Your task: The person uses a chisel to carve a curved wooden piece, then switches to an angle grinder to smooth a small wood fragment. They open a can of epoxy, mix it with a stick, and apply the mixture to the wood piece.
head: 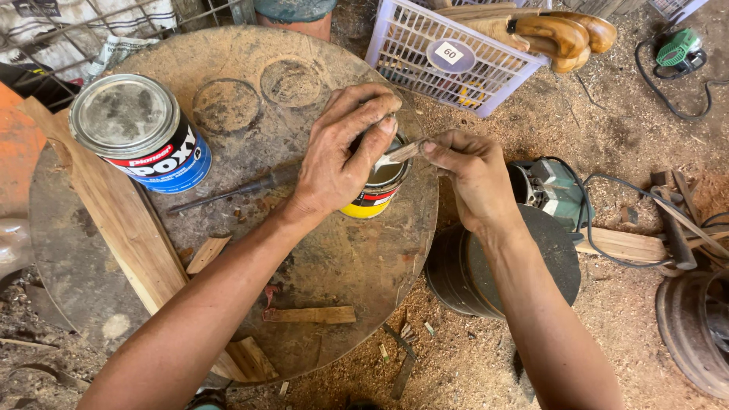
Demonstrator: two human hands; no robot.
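1. Hands meet over a small open can (377,190) near the right edge of a round table (334,258). The left hand (342,152) grips the can from above, fingers curled over its rim, covering most of it.
2. The right hand (467,171) pinches a thin wooden stick (401,154) between thumb and fingers; the stick's tip dips into the can's open mouth, beside the left fingertips.
3. The small can has a yellow, red and black label. Its contents are mostly hidden; a pale patch shows at the stick's tip.
4. A larger closed can (140,133), blue and black with a dusty metal lid, stands at the table's left, well apart from the hands.
5. A white plastic basket (440,68) beyond the table holds curved wooden handles (558,34).
6. The table top is worn, stained wood with ring marks. On it lie a long plank (114,205), a dark metal tool (235,190) and wood scraps.
7. Sawdust covers the floor (623,129). A green power tool (550,190) with a cable sits right of the table.
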